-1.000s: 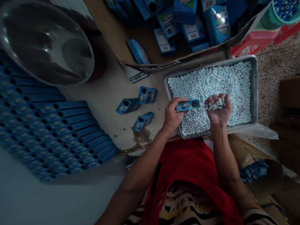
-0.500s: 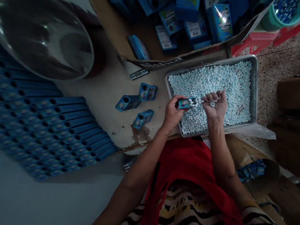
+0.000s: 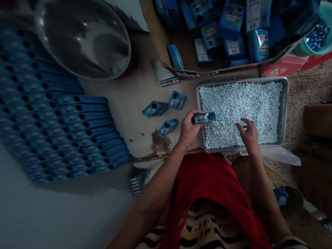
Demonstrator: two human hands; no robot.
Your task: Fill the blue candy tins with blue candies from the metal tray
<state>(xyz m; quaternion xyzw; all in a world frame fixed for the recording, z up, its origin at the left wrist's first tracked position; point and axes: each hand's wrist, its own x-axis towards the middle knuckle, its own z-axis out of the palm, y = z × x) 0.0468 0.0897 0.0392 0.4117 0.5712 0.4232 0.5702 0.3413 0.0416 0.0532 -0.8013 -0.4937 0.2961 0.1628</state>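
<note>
My left hand point(image 3: 190, 128) grips a small blue candy box point(image 3: 201, 118) over the left edge of a metal tray point(image 3: 285, 114). The box has a dark round hole at its right end, and a few white candies rest on its printed face. White and pale blue candies point(image 3: 241, 100) fill the tray. Just above them hovers my right hand point(image 3: 249, 133), its fingers apart and nothing seen in them. Left of the tray lie three similar blue boxes point(image 3: 167, 128) with round holes.
A cardboard carton point(image 3: 155, 38) of blue boxes stands behind the tray, beside a small digital scale point(image 3: 168, 81). At the left are a large shiny metal bowl point(image 3: 124, 41) and stacked rows of blue boxes point(image 3: 90, 119). A teal bucket point(image 3: 302, 52) sits at the upper right.
My right hand has let go of its candies and drawn back to the right, opening. Fewer candies show on the box in my left hand. The whole view has shifted slightly.
</note>
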